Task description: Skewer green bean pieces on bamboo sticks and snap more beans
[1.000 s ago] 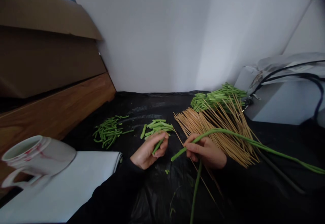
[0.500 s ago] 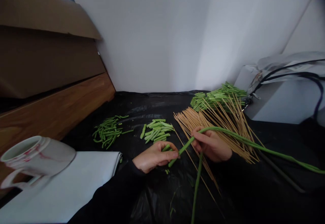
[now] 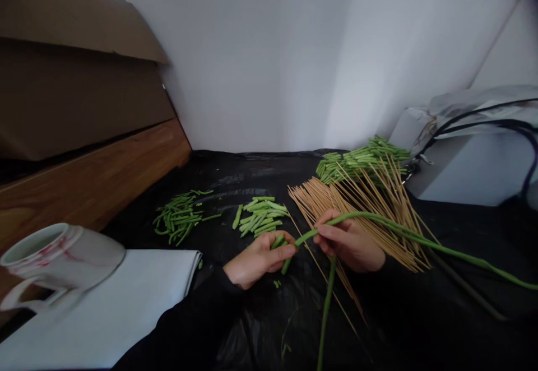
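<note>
My left hand [image 3: 260, 259] pinches a short piece of green yardlong bean [image 3: 277, 241] near the bent end of a longer bean. My right hand [image 3: 348, 242] grips that long green bean [image 3: 462, 260], which runs off to the right. A second long bean stem [image 3: 325, 326] hangs down below my right hand. Under and behind that hand fans a loose bundle of thin bamboo skewers [image 3: 315, 203]. Cut bean pieces lie in several heaps: one [image 3: 260, 217] just beyond my left hand, one [image 3: 179, 222] further left, and one [image 3: 361, 161] behind the skewers.
A black plastic sheet [image 3: 252, 183] covers the work surface. A white mug with red marks [image 3: 63, 264] stands on a white folded sheet [image 3: 126, 309] at the left. Wooden and cardboard panels rise at the left; a white box with black cables [image 3: 474, 158] sits at the right.
My hands have moved closer together, with my left hand shifting right to the bean's bent end. The skewers sit slightly differently under my right hand.
</note>
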The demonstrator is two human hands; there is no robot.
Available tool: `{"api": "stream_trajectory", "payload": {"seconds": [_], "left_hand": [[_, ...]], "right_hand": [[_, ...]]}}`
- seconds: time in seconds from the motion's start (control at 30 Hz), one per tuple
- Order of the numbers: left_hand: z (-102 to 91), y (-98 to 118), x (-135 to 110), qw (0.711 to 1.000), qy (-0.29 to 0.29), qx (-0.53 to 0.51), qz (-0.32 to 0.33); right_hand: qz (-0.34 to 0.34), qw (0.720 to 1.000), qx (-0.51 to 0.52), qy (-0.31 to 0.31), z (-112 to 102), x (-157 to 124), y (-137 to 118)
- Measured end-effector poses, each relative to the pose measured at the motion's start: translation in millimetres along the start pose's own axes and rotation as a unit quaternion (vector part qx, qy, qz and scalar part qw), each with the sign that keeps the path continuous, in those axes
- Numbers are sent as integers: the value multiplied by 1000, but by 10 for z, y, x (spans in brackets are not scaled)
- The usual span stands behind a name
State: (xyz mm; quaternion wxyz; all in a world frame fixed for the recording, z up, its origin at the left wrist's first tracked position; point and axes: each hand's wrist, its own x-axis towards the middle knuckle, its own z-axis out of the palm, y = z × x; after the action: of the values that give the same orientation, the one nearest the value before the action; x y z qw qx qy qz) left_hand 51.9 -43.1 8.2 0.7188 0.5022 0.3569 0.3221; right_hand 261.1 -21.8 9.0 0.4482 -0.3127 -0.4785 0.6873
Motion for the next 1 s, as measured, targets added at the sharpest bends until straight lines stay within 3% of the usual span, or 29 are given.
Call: {"api": "stream_trajectory", "payload": {"seconds": [0.17, 0.33, 0.5, 0.63, 0.8, 1.0], "left_hand": [[19, -8, 34, 990, 63, -118, 44], [-171, 127, 29, 956, 85, -269, 75], [-301, 228, -9, 919, 86, -384, 12], [-239, 145, 2, 944, 58, -322, -31], [-79, 63, -12, 995, -1, -91, -40], [-11, 23, -40, 994, -70, 74, -47]], "right_hand": [[-48, 997, -66, -5, 12, -24, 44], [-17, 988, -139, -67, 108, -92, 88], [17, 992, -92, -84, 79, -73, 117], [24, 993, -54, -98, 50, -52, 133], [23, 992, -66, -107, 54, -59, 122], [39, 987, -117, -100, 80, -73, 120]]}}
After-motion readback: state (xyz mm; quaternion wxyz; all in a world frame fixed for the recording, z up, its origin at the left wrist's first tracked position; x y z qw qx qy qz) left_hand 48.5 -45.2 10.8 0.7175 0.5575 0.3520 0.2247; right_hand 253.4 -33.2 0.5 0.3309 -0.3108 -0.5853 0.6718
